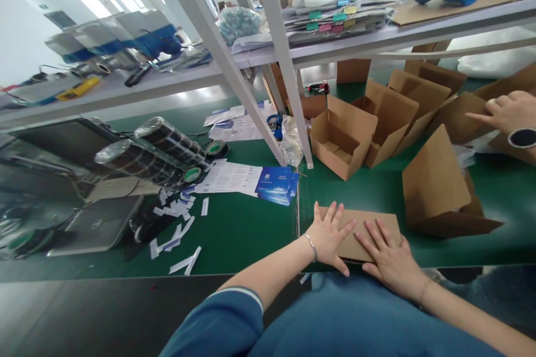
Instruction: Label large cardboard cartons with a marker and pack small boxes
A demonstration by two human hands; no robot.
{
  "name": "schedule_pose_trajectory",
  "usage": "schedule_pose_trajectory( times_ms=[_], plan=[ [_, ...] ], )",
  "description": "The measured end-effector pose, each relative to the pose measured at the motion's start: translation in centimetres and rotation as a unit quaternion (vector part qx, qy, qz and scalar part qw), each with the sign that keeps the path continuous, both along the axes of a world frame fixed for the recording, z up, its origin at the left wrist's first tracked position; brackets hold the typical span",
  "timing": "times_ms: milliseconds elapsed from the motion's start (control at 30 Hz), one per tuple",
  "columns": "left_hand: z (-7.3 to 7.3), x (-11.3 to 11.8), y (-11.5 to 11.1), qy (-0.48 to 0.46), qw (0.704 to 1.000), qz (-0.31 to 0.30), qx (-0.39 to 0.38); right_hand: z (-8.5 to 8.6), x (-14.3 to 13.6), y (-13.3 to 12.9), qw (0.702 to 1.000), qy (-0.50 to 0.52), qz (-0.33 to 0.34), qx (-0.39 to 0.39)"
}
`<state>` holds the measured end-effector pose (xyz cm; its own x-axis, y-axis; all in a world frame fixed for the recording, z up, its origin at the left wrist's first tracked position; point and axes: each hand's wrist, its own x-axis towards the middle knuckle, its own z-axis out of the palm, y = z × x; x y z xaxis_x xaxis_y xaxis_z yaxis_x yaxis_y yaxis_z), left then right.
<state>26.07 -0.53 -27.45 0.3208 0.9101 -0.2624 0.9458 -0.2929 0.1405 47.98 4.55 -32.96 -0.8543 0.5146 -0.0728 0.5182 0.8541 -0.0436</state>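
Note:
A flat-topped, closed cardboard box [355, 245] lies at the front edge of the green table. My left hand [329, 237] rests on its left part with the fingers spread, a bracelet round the wrist. On the right part of the lid lies my right hand [389, 259], its fingers also stretched out. Both palms are on the cardboard, and neither hand grips anything. An open cardboard box [438, 184] stands just right of them, its flaps up. Behind it is another open box [343, 134], with several more alongside.
Blue leaflets [276, 184] and paper strips [180, 234] lie to the left, near tape rolls [192, 174] and a laptop [98, 226]. A white shelf post [288, 67] rises behind. Another person's hand [513, 117] is over boxes at the right.

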Motion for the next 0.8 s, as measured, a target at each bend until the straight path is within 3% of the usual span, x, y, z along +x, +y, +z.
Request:
schedule_pose_trajectory(
  times_ms=[133,233,300,367,433,500,567,667,800],
  plan=[
    [0.5,1.0,-0.6,0.024,0.998,0.042,0.031,-0.8,0.0,1.1,0.999,0.043,0.021,0.011],
    [0.3,2.0,-1.6,0.029,0.995,0.094,0.034,-1.3,0.5,2.3,0.994,0.082,0.076,0.001],
    [0.0,2.7,-2.6,0.024,0.989,0.143,0.039,-1.4,1.8,3.1,0.989,0.134,0.06,0.008],
    [-0.5,3.1,-3.9,0.026,0.977,0.208,0.049,-1.3,4.0,3.9,0.975,0.21,-0.054,0.044],
    [-0.8,3.1,-5.2,0.049,0.955,0.287,0.053,-1.0,6.7,5.2,0.933,0.271,-0.212,0.103],
    [-1.0,2.5,-6.2,0.083,0.931,0.351,0.05,-0.5,9.5,7.4,0.897,0.273,-0.312,0.15],
    [-0.9,1.9,-6.9,0.108,0.915,0.386,0.048,0.2,11.8,10.5,0.91,0.227,-0.316,0.141],
    [-0.6,0.9,-7.9,0.121,0.901,0.412,0.062,1.3,13.4,14.9,0.953,0.145,-0.263,0.043],
    [-0.4,-0.9,-9.0,0.143,0.876,0.452,0.089,2.9,12.9,17.2,0.964,0.11,-0.239,-0.036]
  ],
)
